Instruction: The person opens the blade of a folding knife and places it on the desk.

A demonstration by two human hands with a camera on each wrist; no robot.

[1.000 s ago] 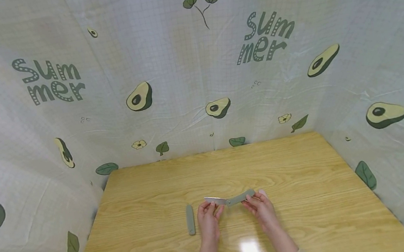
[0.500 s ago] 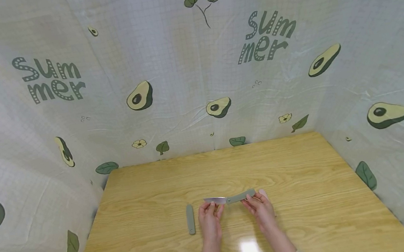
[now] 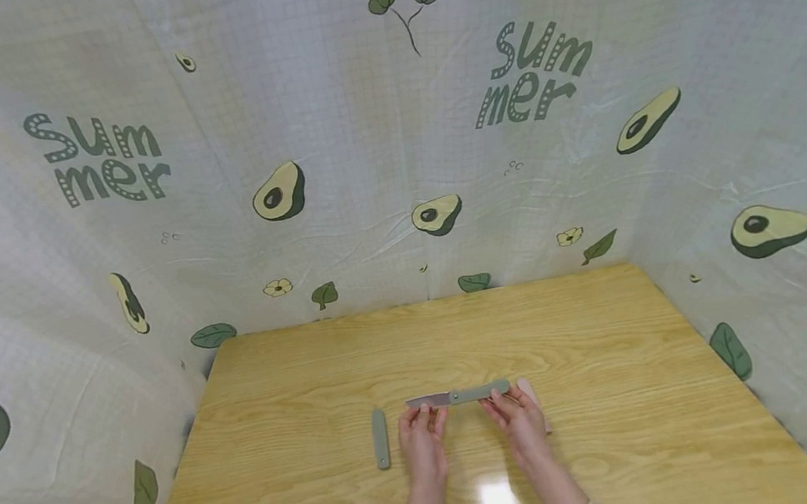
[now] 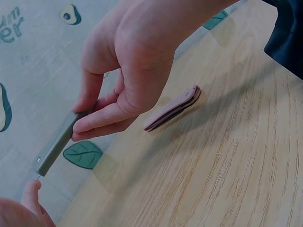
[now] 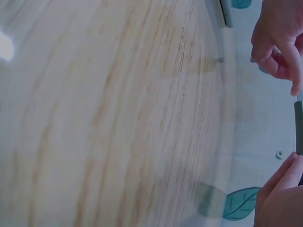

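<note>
Between my two hands a folding knife (image 3: pixel 477 392) with a grey-green handle is held above the table, its blade (image 3: pixel 429 401) unfolded almost in line with the handle. My left hand (image 3: pixel 422 451) pinches the blade between thumb and fingers. At the far end of the handle, my right hand (image 3: pixel 526 432) grips it with thumb and fingers, as the left wrist view also shows. A second grey-green folding knife (image 3: pixel 380 440) lies folded on the table, left of my left hand. Behind my right hand lies a pink folding knife (image 4: pixel 173 109), partly hidden in the head view.
The wooden table (image 3: pixel 298 374) extends around both hands. A pale curtain (image 3: pixel 357 123) printed with avocados and leaves surrounds its back and sides. Light glares off the tabletop near the front. Dark wrist straps or mounts show at the bottom edge.
The knife's handle and blade have swung from a shallow angle to nearly straight. Both hands keep their hold and have shifted only slightly. More of the pink knife shows now.
</note>
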